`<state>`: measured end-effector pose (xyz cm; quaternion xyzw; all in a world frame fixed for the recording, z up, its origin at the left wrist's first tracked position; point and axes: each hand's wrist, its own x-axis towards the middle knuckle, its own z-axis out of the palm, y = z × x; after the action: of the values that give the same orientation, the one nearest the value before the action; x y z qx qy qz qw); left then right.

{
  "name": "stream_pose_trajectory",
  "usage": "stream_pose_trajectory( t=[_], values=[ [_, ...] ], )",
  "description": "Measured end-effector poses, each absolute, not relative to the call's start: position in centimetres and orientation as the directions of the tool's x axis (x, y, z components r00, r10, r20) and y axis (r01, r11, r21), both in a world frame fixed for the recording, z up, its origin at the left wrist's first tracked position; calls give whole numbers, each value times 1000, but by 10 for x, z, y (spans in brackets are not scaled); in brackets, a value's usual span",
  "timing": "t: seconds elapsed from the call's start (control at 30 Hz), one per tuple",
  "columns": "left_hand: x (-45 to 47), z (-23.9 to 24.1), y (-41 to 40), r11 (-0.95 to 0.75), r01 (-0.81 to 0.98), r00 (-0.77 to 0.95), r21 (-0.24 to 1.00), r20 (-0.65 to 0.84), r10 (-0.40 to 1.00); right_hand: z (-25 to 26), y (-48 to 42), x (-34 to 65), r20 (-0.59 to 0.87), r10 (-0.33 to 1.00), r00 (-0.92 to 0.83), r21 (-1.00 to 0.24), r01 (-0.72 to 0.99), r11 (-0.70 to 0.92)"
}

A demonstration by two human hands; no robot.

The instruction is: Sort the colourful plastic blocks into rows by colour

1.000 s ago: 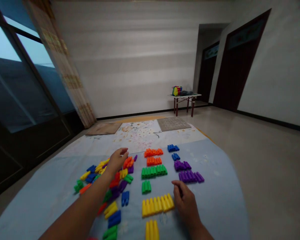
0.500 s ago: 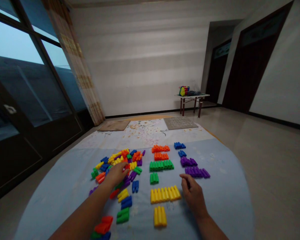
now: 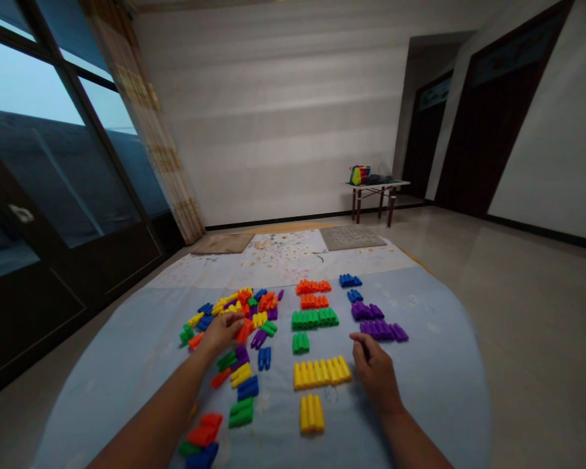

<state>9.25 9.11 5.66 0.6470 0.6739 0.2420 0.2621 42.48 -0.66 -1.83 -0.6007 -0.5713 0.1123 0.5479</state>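
Observation:
My left hand [image 3: 223, 331] is at the near side of a mixed pile of bullet-shaped plastic building pieces [image 3: 232, 306]. Its thumb and fingers close on an orange building piece [image 3: 245, 331], partly hidden by the fingertips. My right hand [image 3: 377, 370] hovers low over the cloth with its fingers curled in and nothing visible in them. It is nearest to the row of yellow pieces [image 3: 322, 372] and the purple pieces [image 3: 383, 330]. Rows of green pieces [image 3: 315, 318] and orange pieces [image 3: 313, 286] lie between the hands, farther off.
A light blue cloth [image 3: 127, 365] covers the rounded table. Small blue pieces [image 3: 350, 280] lie at the back right, and loose green pieces [image 3: 241, 412] at the front left. Two flat mats [image 3: 354, 238] lie at the far end. Beyond stands a small table [image 3: 376, 185] with a colourful bag.
My left hand has drawn back slightly to the left, with the orange piece at its fingertips. My right hand has stayed nearly still. The rows look the same.

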Motion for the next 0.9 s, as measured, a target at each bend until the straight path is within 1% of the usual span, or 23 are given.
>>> stream_pose_trajectory(
  t=[0.1, 0.23, 0.3, 0.4, 0.5, 0.57, 0.73, 0.9],
  values=[
    [87, 49, 93, 86, 722, -74, 686, -46, 996, -19, -7, 425, 491, 810, 319, -782, 571, 249],
    [81, 45, 95, 84, 781, -100, 619, -8, 995, -20, -7, 425, 494, 809, 318, -777, 578, 248],
    [80, 49, 93, 32, 828, -65, 559, 40, 997, -21, -8, 425, 498, 808, 315, -774, 581, 251],
    [84, 53, 90, -118, 879, 91, 463, 80, 993, -20, -8, 426, 509, 802, 313, -769, 583, 261],
    [87, 52, 90, -249, 894, 259, 372, 25, 966, -19, -9, 427, 531, 787, 313, -763, 581, 283],
    [88, 50, 93, -295, 904, 318, 309, -25, 948, -17, -9, 428, 537, 780, 320, -763, 578, 288],
    [92, 51, 104, -341, 923, 361, 181, -94, 928, -13, -10, 427, 512, 789, 339, -778, 573, 258],
    [91, 50, 108, -329, 937, 343, 121, -122, 931, -13, -10, 426, 502, 796, 337, -781, 572, 250]
  ],
)
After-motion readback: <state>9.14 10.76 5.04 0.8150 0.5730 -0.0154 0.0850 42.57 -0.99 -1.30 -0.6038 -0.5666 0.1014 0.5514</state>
